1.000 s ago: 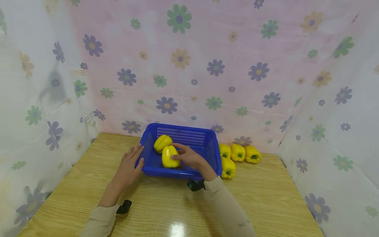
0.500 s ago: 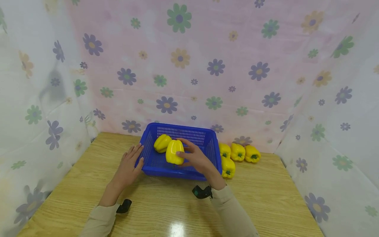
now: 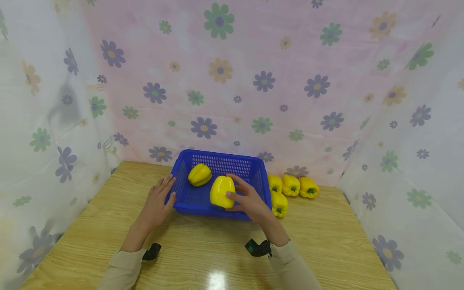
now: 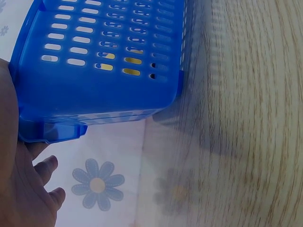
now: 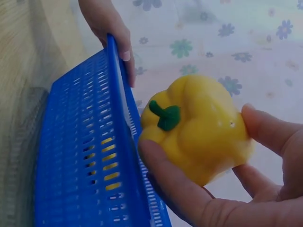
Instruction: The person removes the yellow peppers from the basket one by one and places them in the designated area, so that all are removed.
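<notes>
My right hand point(image 3: 250, 201) grips a yellow bell pepper point(image 3: 222, 192) between thumb and fingers, over the front right part of the blue plastic basket point(image 3: 214, 211). The right wrist view shows the pepper's green stem point(image 5: 166, 116) and my fingers at its sides. Inside the basket, at the back left, lies another yellow bell pepper point(image 3: 199, 175). My left hand point(image 3: 156, 205) rests on the basket's left rim with fingers extended; in the left wrist view its fingertips point(image 4: 46, 169) reach past the rim. Slots in the basket wall let yellow show through.
Several yellow bell peppers point(image 3: 291, 185) sit on the wooden table point(image 3: 203, 249) against the basket's right side, stems facing forward. A flowered cloth point(image 3: 237, 80) hangs behind the table and along both sides.
My right hand has lifted the pepper off the basket floor and moved it to the right, away from the other pepper. The left hand and basket have stayed put.
</notes>
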Demonstrator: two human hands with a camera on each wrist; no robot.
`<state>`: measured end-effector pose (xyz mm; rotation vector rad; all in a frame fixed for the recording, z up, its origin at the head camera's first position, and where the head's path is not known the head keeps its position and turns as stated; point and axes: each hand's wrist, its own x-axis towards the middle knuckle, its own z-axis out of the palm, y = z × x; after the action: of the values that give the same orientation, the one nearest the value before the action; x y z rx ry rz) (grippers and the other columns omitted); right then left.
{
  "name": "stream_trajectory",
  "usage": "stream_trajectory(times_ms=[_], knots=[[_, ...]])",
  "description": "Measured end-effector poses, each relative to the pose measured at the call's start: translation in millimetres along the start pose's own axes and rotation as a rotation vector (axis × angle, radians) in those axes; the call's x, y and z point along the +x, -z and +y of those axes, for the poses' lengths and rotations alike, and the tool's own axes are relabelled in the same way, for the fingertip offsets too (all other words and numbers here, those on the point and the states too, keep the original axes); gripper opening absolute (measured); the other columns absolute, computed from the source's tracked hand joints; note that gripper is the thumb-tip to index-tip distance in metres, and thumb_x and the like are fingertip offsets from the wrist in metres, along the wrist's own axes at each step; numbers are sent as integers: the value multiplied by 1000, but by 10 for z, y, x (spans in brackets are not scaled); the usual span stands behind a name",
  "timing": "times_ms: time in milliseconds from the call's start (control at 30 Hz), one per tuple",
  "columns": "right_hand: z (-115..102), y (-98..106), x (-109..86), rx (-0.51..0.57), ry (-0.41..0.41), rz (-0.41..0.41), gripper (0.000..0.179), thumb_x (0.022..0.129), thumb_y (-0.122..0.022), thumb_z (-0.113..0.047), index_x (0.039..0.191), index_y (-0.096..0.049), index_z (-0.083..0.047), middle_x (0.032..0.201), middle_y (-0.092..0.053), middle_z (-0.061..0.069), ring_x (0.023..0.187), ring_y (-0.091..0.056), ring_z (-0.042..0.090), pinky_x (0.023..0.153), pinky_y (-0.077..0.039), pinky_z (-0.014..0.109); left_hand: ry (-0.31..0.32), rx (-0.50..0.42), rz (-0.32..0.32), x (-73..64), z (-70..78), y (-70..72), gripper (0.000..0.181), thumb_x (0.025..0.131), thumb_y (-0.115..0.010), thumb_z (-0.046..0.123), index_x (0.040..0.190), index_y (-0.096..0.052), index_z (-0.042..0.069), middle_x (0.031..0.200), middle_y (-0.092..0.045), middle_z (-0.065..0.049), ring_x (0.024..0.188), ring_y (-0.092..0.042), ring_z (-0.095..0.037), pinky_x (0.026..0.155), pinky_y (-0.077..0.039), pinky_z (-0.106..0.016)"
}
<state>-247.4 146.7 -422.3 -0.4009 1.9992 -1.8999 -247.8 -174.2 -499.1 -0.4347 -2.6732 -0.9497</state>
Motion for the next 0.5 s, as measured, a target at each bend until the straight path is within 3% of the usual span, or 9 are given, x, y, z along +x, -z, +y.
stream_trajectory(times_ms=[333,500], knots=[[171,149,-292,162,4,3,67,105,-58,-18,162,-24,-20,156,-37,26,126,-60,35,94,-56,55,-3,-4,-1,4,-9,-8,54,108,-45,20,157,-35,0,166,-29,-18,154,-14,-46,119,-11,-71],[224,214,-491,181,22,17,67,106,-56,-21,163,-20,-17,157,-33,26,125,-60,29,100,-50,62,-6,1,5,5,-1,4,54,108,-45,20,156,-36,-1,165,-30,-20,153,-16,-48,118,-12,-72]])
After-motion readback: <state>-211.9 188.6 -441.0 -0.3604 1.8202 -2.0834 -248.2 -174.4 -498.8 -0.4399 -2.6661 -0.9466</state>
